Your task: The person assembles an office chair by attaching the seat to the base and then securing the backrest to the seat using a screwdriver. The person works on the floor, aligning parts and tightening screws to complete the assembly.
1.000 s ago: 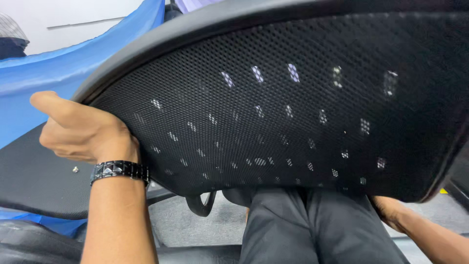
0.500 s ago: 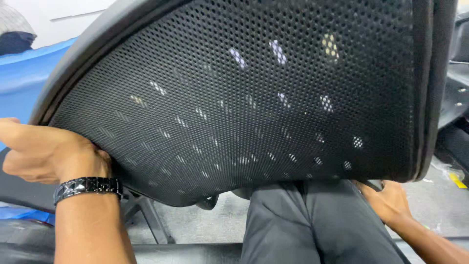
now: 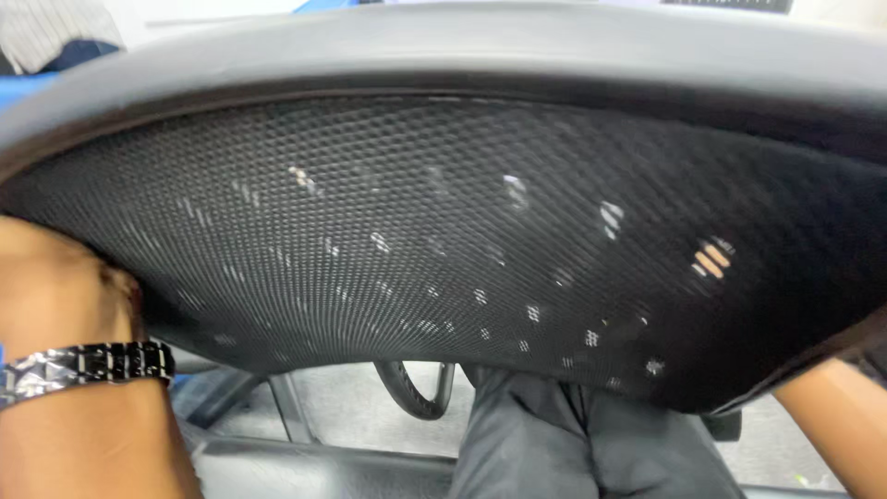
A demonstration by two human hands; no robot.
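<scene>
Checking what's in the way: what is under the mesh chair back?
Under the mesh chair back: dark trousers, grey floor, a black curved part. The mesh hides the rest.

grey floor (image 3: 342,393), dark trousers (image 3: 554,444), blue covering (image 3: 28,83)

Left hand (image 3: 55,286) raised at the left edge, back of hand toward the camera, blurred; fingers not visible, so grip can't be confirmed. Left wrist just below it, wearing a dark faceted bracelet (image 3: 88,365); forearm runs straight down out of view. Right hand out of sight; only the right forearm (image 3: 832,416) shows, low on the opposite side, angled up and inward. Arms spread wide apart.
</scene>
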